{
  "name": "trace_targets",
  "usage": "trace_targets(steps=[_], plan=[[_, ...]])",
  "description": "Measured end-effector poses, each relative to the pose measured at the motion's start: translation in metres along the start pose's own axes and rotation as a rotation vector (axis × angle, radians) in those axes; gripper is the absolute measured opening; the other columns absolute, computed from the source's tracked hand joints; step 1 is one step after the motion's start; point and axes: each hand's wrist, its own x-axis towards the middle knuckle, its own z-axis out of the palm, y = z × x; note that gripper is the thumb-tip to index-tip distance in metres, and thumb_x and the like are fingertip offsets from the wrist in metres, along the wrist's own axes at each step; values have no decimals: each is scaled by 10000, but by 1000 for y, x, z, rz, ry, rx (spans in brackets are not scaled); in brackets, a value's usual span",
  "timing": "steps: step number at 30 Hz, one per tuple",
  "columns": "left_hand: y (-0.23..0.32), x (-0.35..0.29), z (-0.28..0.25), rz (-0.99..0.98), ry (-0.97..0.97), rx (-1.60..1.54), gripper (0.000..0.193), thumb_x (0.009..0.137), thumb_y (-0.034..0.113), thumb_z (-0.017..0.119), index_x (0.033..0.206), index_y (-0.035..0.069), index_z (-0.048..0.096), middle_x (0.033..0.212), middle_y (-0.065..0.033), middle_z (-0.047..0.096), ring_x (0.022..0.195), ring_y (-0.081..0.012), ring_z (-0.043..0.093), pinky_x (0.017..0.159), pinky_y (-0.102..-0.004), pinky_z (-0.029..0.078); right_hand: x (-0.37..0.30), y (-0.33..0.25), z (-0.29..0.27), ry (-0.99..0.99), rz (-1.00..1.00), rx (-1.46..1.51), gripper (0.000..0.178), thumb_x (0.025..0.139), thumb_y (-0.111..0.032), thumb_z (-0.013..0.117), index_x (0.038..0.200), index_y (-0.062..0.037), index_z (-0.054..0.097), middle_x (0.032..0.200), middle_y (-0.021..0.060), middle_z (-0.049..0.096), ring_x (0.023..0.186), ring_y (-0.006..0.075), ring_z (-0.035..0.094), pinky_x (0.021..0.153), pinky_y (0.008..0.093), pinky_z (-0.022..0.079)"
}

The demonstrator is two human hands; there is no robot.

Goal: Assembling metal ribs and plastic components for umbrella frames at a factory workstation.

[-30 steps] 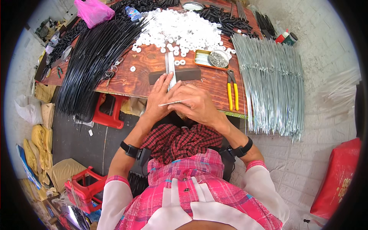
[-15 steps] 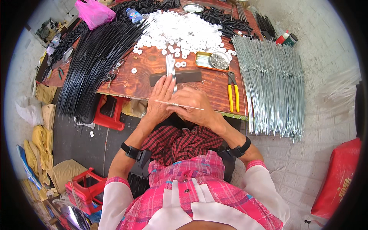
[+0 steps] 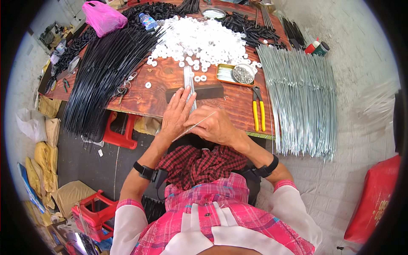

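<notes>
My left hand lies flat with fingers stretched out over a bundle of thin silver rods. These rods cross a dark bar-shaped block near the table's front edge. Close beside it, my right hand is closed, fingers curled at the near end of the bundle. A thin metal wire, with what looks like a coiled stretch, slants across between the two hands, held at the right hand's fingers. The right fingertips and the near rod ends are partly hidden.
White rings are heaped beyond the block. Long black rods lie left, silver wires right. Yellow-handled pliers and a tin with a dish of small metal parts sit right of the block. Scissors lie left.
The thin wire has swung from nearly level to a steep slant, its right end now higher and its left end lower. My right hand has turned slightly; the left stays on the rods.
</notes>
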Motion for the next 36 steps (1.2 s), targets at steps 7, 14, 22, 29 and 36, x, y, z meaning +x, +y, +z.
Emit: trace_targets(steps=[7, 14, 22, 29, 36], plan=[[0, 8, -5, -28, -20, -22, 891, 807, 509, 694, 1507, 49, 388, 1578, -204, 328, 1431, -426, 338, 1164, -501, 318, 1, 19, -20, -174, -1, -61, 237, 830, -216, 730, 1038, -104, 706, 974, 77, 675, 941, 289, 644, 806, 422, 530], [-2, 7, -4, -28, -27, 34, 1044, 672, 650, 749, 1473, 53, 445, 1554, -200, 370, 1397, -436, 376, 1135, -505, 356, 38, 80, -44, -166, 165, -21, 235, 914, -165, 618, 1116, -58, 671, 1013, 117, 671, 976, 309, 652, 841, 415, 518], [4, 13, -4, -25, 24, 0, 1012, 658, 641, 780, 1432, 55, 494, 1527, -197, 413, 1362, -428, 424, 1119, -489, 382, 86, 143, -9, 2, 712, 506, 314, 951, -106, 533, 1186, 54, 667, 952, 100, 725, 778, 136, 680, 679, 275, 543], [3, 14, -3, -42, 24, 2, 1007, 651, 622, 777, 1440, 67, 486, 1526, -194, 414, 1360, -414, 428, 1117, -482, 387, 86, 147, -9, -8, 870, 824, 291, 979, -116, 542, 1216, -4, 668, 823, 3, 639, 682, 45, 548, 597, 193, 468], [4, 13, -6, -49, 34, -38, 1003, 659, 634, 768, 1451, 88, 483, 1531, -194, 407, 1363, -416, 424, 1120, -481, 380, 90, 140, -14, -53, 836, 644, 305, 973, -110, 527, 1222, -6, 668, 945, 39, 692, 798, 95, 661, 708, 234, 535]])
